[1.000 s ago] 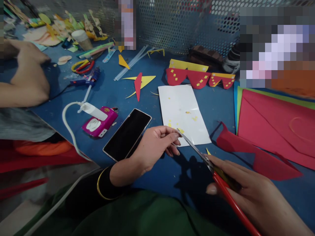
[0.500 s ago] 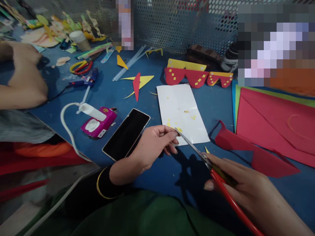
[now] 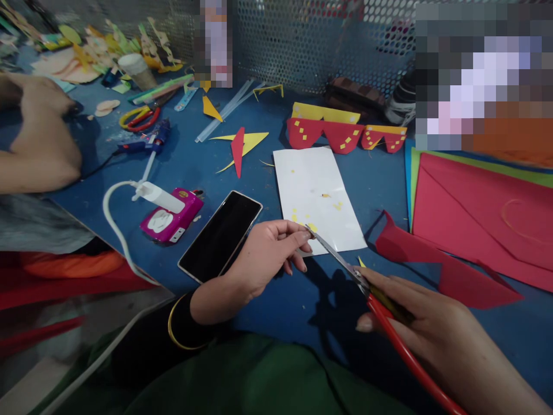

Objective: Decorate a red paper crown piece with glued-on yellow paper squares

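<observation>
My right hand (image 3: 427, 323) is closed around the handles of a pair of scissors (image 3: 345, 266), one of them red. Their blades point up and left, with the tips at the fingertips of my left hand (image 3: 270, 251). That hand is pinched shut; what lies between its thumb and finger is too small to make out. Just beyond the fingers lies a white sheet of paper (image 3: 317, 178) with small yellow paper bits (image 3: 337, 206) scattered on it. A black phone (image 3: 220, 233) rests left of my left hand. Red cut paper (image 3: 449, 262) lies beyond my right hand.
A magenta power adapter (image 3: 185, 202) with a white plug and cable stands at the left, near a blue glue gun (image 3: 149, 141). Red-and-yellow paper masks (image 3: 341, 134) stand at the back. Coloured sheets (image 3: 475, 196) are stacked right. Another person's arm (image 3: 43, 135) rests at the left edge.
The whole view has shifted slightly, so things sit a little further left. Both hands and the scissors keep nearly the same position relative to each other.
</observation>
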### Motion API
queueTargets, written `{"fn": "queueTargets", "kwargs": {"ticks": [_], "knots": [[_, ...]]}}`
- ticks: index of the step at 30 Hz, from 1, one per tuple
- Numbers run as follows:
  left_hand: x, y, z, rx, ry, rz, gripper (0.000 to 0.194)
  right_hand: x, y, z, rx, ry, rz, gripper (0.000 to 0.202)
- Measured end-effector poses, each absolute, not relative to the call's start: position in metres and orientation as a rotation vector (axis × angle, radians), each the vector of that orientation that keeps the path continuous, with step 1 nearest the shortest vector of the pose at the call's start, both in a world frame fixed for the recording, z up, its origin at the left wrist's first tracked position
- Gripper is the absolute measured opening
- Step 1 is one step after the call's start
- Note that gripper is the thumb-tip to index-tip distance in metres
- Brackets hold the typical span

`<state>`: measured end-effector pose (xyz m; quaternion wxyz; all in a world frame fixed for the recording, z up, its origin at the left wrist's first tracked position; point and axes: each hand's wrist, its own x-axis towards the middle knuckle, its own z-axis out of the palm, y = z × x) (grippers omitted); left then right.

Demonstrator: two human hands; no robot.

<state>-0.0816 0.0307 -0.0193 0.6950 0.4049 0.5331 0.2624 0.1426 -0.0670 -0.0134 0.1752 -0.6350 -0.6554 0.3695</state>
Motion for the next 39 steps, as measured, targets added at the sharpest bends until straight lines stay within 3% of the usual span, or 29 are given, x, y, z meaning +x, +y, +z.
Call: {"fn": "queueTargets", "kwargs": {"ticks": [12, 19, 39], "knots": [[-0.083, 0.032, -0.020, 0.907, 1.173, 0.583, 0.016, 0.140, -0.066, -0.013, -1.807, -1.805, 1.031, 0.040], [-0.084, 0.032, -0.021, 0.874, 1.131, 0.658, 0.012, 0.145, -0.065, -0.009, -1.843, -1.796, 0.863, 0.063], [-0.084, 0.031, -0.019, 0.858, 1.125, 0.643, 0.008, 0.140, -0.066, -0.005, -1.808, -1.838, 1.009, 0.042]]}}
